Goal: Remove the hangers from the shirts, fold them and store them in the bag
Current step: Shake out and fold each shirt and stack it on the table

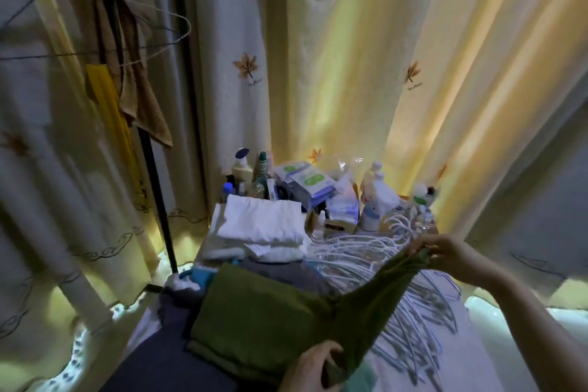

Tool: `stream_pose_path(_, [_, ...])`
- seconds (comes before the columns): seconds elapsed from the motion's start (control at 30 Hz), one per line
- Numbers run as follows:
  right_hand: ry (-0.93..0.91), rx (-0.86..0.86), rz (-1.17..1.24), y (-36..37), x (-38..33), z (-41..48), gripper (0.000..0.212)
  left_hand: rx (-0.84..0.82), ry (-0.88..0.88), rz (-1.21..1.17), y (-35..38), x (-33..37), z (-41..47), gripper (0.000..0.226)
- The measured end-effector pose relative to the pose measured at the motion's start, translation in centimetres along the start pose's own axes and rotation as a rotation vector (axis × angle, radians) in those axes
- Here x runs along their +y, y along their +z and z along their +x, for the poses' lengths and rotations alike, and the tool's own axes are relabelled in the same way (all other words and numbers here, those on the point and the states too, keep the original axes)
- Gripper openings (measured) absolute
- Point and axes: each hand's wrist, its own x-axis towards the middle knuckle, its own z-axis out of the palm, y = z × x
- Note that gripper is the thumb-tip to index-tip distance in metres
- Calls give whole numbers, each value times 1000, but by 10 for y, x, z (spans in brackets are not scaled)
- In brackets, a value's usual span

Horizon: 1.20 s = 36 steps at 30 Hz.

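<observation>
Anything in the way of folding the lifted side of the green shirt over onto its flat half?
Nothing visible. The left hand and right hand already grip the green shirt, and its flat half is bare on top. The white hangers lie under and to the right of the lifted side, out of the fold's path.

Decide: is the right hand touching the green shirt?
Touching. The head view shows the right hand pinching the lifted end of the green shirt, fingers curled round the fabric.
</observation>
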Motion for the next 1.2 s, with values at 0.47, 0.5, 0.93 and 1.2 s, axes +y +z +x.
stream_pose_path(0.47, [-306,-164,-212,203,-106,98,38,351,-284,-1251,-108,-65,13,60])
stream_pose_path(0.5, [-310,-197,-153,221,-112,104,41,381,-244,-1315,-120,-73,9,59])
stream_pose_path(0.93, [633,300,118,267,45,37,19,854,-172,2,-139,-133,3,31])
stream_pose_path(1.2, [881,160,566,292,36,23,29,40,-161,-99,-101,-116,22,61])
